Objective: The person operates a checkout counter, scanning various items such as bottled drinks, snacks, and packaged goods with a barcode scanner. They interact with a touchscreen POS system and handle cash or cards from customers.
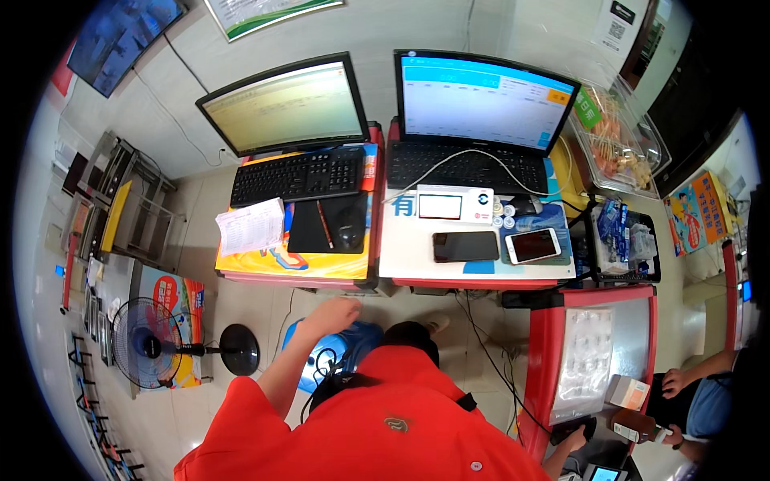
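Note:
My left hand (338,315) hangs in the air near the front edge of the left desk, over a blue plastic stool (367,340). Its fingers look loosely curled, and the palm is hidden. At the lower right my right hand (576,440) grips a black handheld device (564,429), possibly a scanner, over the red-edged counter (639,324). Close to it, another person's hand (674,438) holds a brown bottle (633,425) with a white cap, tilted on its side. A small white-and-orange box (627,392) rests just beyond the bottle on the counter.
Two monitors (289,105) and keyboards (298,174) stand on the desks ahead. Two phones (466,247) lie on the right desk. A black basket (625,246) holds packets beside a clear food case (619,138). Loose cables (481,327) trail over the floor; a fan (147,344) stands left.

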Demonstrator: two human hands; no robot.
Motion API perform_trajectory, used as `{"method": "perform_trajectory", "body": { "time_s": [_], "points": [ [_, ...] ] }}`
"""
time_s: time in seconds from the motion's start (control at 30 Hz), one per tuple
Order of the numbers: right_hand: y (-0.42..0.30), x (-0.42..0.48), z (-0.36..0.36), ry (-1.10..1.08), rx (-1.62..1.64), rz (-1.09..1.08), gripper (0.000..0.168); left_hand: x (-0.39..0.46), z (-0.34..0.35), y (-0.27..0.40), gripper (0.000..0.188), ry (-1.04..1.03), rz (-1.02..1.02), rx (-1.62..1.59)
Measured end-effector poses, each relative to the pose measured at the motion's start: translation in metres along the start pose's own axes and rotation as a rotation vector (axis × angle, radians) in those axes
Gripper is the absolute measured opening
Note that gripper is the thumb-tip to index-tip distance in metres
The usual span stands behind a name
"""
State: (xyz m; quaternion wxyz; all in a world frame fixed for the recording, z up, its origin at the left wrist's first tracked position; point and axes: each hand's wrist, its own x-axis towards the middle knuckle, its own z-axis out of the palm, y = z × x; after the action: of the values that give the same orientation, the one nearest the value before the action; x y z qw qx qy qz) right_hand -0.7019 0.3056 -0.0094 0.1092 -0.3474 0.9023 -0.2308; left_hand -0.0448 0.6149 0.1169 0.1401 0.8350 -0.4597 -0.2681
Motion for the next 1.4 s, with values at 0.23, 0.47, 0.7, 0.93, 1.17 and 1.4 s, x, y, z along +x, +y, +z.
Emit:
{"method": "perform_trajectory", "body": {
  "time_s": [0.23,0.47,0.7,0.93,1.17,1.4],
  "points": [
    [-0.029,-0.084,-0.020,0.429,-0.355,-0.238,0.041,-0.012,-0.022,-0.053,0.024,0.098,-0.299,-0.089],
    [-0.038,-0.262,0.035,-0.547,-0.134,-0.606,0.020,0.015,-0.043,-0.177,0.032,0.611,-0.482,-0.008],
    [-0.060,-0.339,0.077,-0.895,-0.247,-0.526,0.018,0.052,-0.067,-0.225,0.056,0.735,-0.754,0.218],
    [-0.057,-0.345,0.088,-0.944,-0.321,-0.400,0.017,0.068,-0.082,-0.229,0.030,0.525,-0.833,0.256],
    [-0.033,-0.336,0.082,-0.977,-0.342,-0.280,0.015,0.061,-0.055,-0.257,0.017,0.730,-0.590,0.122],
    [0.021,-0.317,0.085,-1.055,-0.433,-0.364,0.014,0.074,-0.068,-0.202,0.031,0.487,-0.539,0.335]
  ]
}}
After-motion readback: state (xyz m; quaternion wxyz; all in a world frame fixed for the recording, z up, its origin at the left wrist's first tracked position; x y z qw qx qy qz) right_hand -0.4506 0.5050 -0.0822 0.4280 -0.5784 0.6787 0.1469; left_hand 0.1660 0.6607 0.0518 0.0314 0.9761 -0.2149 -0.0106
